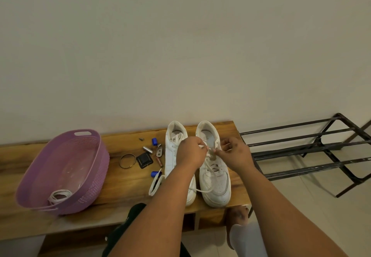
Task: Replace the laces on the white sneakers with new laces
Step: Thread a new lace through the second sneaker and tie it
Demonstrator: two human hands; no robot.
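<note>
Your left hand (191, 152) pinched a white lace (208, 171) end and your right hand (233, 152) pinched at the eyelets over the right sneaker (215, 176) on the bench (128, 178). The loose tail trailing forward could snag or pull out if you tugged unevenly.

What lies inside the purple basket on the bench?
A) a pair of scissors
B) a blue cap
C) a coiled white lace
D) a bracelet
C: a coiled white lace lies at the near end of the purple basket.
</note>
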